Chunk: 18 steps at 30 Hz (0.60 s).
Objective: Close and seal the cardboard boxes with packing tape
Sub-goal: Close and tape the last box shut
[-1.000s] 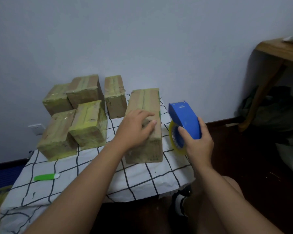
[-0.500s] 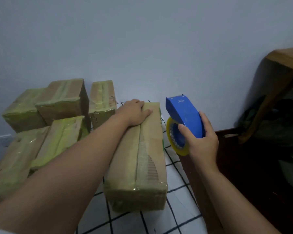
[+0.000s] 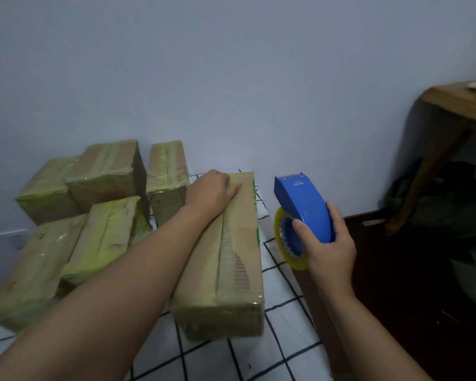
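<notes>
Long cardboard box (image 3: 231, 259) lies lengthwise at centre of frame on the counter (image 3: 283, 320), which is covered w/ a white cloth w/ black grid lines. Box flaps are closed; a seam runs down the top, w/ glossy clear tape over it and wrapped over the near end. A torn patch on the top right shows corrugation.

Left hand (image 3: 210, 192) rests on the far end of that box, palm down, fingers (image 3: 232, 187) fairly straight and pressing flat on the top, not curled round anything. Forearm runs diagonally from lower left of frame.

Right hand (image 3: 327, 248) is at centre right, just right of the box and apart from it. Its fingers wrap round the blue tape dispenser (image 3: 300, 204), thumb on the near left side, other fingers round the right side. Dispenser's nose points up and away toward the wall (image 3: 231, 78); the yellowish tape roll (image 3: 289, 243) sits on its lower left, partly hidden by the hand. Dispenser is held in the air, not touching the box.

At left of frame, five more taped boxes (image 3: 102, 226) sit bunched together, some stacked or leaning on each other, tape looks yellow-green. Wooden table (image 3: 456, 105) at upper right; dark floor (image 3: 396, 298) below it. Wall socket (image 3: 14, 237) at far left.
</notes>
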{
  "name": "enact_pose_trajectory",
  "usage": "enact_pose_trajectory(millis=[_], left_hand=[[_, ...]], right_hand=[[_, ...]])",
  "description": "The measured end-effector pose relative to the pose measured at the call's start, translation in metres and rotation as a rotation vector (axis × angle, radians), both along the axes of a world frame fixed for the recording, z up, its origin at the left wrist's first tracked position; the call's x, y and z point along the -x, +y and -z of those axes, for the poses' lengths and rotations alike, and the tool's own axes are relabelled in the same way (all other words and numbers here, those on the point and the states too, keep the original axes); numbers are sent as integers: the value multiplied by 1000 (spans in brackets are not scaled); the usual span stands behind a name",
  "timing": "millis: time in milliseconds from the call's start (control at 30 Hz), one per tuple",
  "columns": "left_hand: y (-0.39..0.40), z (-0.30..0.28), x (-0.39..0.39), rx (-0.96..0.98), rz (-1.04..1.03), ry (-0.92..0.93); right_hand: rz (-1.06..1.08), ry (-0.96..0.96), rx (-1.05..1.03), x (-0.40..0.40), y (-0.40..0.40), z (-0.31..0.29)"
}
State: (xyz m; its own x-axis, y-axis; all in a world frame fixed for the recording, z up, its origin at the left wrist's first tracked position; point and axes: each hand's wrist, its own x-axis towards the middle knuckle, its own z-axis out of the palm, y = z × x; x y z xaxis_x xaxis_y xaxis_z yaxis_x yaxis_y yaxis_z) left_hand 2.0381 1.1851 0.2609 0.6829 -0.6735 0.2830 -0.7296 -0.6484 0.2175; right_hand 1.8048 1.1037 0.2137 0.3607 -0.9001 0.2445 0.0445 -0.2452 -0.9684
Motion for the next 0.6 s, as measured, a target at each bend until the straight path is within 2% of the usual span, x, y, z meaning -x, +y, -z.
enact_pose_trajectory(millis=[133, 233, 300, 367, 467, 600], left_hand=[[41, -18, 57, 67, 177, 226], [93, -19, 114, -112, 284, 284], [125, -12, 135, -272, 286, 261], [142, -2, 145, -369, 282, 154], [148, 7, 149, -383, 258, 37], [135, 11, 151, -343, 221, 21]], right_hand=[[19, 0, 5, 18, 4, -10], [22, -3, 0, 32, 12, -14], [15, -9, -3, 40, 19, -17], [9, -12, -3, 47, 26, -20], [-11, -23, -14, 54, 38, -22], [-30, -31, 8, 60, 44, -25]])
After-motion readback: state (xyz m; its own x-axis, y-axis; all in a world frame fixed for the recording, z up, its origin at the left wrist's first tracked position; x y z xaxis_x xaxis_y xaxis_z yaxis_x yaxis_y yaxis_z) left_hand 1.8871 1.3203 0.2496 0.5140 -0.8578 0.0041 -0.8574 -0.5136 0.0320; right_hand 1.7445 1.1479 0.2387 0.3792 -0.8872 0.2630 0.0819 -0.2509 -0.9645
